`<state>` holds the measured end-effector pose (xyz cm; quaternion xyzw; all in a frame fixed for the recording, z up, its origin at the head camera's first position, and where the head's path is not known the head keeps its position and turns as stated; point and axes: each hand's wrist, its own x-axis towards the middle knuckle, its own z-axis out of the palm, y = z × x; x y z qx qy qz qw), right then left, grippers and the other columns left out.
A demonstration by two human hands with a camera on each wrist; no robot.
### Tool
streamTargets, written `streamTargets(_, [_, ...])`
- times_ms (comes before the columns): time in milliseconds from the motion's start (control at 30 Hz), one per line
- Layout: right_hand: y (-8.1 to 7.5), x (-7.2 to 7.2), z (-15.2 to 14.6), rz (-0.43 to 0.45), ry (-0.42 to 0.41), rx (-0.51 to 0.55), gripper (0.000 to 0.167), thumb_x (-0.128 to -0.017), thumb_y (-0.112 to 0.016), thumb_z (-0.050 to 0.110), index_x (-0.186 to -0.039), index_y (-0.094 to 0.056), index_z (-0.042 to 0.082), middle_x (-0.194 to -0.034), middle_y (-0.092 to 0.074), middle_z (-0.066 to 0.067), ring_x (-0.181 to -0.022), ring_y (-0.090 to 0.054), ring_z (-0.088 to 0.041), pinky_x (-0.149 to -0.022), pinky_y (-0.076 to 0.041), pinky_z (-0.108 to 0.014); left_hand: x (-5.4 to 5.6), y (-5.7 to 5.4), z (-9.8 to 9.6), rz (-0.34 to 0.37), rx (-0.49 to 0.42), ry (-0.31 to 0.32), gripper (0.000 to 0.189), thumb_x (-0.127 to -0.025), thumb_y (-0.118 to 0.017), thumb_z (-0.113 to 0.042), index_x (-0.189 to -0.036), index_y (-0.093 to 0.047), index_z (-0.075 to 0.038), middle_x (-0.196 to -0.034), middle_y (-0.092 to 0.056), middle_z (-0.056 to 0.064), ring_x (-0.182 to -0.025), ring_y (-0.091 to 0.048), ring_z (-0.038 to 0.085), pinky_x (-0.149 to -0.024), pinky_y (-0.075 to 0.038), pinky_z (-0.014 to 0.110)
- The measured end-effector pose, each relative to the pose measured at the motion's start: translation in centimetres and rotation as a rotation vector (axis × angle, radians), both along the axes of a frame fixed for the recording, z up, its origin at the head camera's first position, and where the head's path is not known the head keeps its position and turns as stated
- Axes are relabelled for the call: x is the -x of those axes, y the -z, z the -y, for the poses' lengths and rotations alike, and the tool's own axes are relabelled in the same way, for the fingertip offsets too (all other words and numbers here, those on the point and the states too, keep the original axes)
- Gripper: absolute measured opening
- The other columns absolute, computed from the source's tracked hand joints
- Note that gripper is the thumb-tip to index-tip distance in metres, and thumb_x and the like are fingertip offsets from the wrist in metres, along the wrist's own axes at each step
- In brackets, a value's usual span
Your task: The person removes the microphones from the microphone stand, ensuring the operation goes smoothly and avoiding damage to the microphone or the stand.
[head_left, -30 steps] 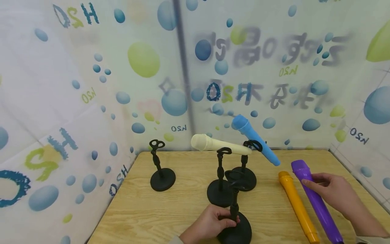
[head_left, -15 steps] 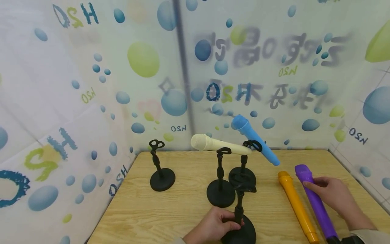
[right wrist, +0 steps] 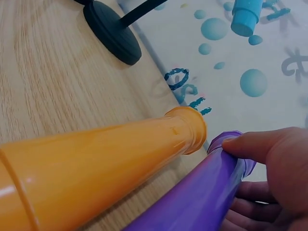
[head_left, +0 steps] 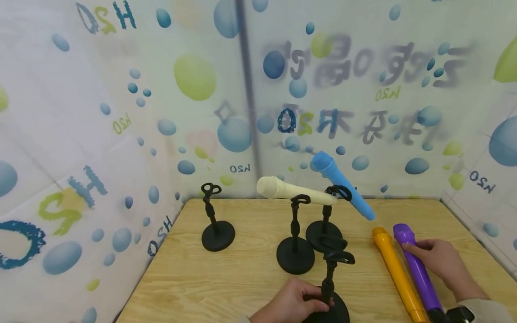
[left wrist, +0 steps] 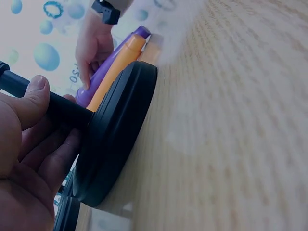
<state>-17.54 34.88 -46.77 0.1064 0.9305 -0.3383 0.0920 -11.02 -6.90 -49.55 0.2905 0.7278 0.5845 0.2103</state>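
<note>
In the head view, my left hand [head_left: 296,301] grips the pole of a black microphone stand [head_left: 330,274] at the front, low down near its round base. In the left wrist view the stand's base [left wrist: 118,134] is seen edge-on, close over the wood, with the thumb laid along the pole. My right hand [head_left: 440,262] pinches a purple microphone [head_left: 420,278] just below its head, thumb on the near side. Beside it lies an orange microphone [head_left: 397,273], roughly parallel; the right wrist view shows the orange microphone's head end [right wrist: 185,130] close to the purple one.
Behind the held stand, a cream microphone [head_left: 299,190] and a blue microphone [head_left: 343,181] rest up in stand clips. A middle stand [head_left: 295,255] and a back stand [head_left: 325,233] sit close together. Another stand [head_left: 218,235] is at the left of the wooden table [head_left: 194,287]. Patterned curtains enclose the table.
My left hand has shifted the stand to the right, and its clip now sits lower in view. My right hand has drawn the purple microphone slightly nearer and lower beside the orange one.
</note>
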Motion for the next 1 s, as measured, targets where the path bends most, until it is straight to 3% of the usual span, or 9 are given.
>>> streamTargets(233, [1.0,0.1,0.1,0.038,0.016,-0.003,0.101,-0.098,-0.065,0.071,-0.137,-0.055,-0.022,-0.133,-0.060,-0.046,-0.097,-0.068,-0.035,-0.081,-0.060,-0.047,-0.1,0.2,-0.1,0.010,0.033,-0.006,0.017,-0.101,-0.076,-0.014,-0.115,-0.085,-0.009,-0.111,-0.084,-0.006,-0.101,-0.068,-0.008,-0.097,-0.053,0.016])
streamTargets(533, [1.4,0.3,0.3,0.040,0.005,0.001,0.099,-0.100,-0.064,0.069,-0.136,-0.056,-0.023,-0.125,-0.063,-0.044,-0.091,-0.064,-0.032,-0.075,-0.058,-0.040,-0.2,0.1,-0.1,0.035,0.043,-0.014,0.018,-0.100,-0.077,-0.017,-0.115,-0.085,-0.010,-0.111,-0.083,-0.011,-0.109,-0.071,-0.003,-0.099,-0.053,0.017])
streamTargets(1000, [1.5,0.2,0.6,0.011,-0.017,-0.033,0.088,-0.104,-0.061,0.062,-0.133,-0.061,-0.021,-0.126,-0.065,-0.043,-0.093,-0.066,-0.034,-0.078,-0.057,-0.044,-0.1,0.0,0.0,0.032,0.046,-0.005,0.019,-0.100,-0.077,-0.015,-0.116,-0.084,-0.011,-0.112,-0.083,-0.011,-0.111,-0.071,-0.001,-0.098,-0.054,0.017])
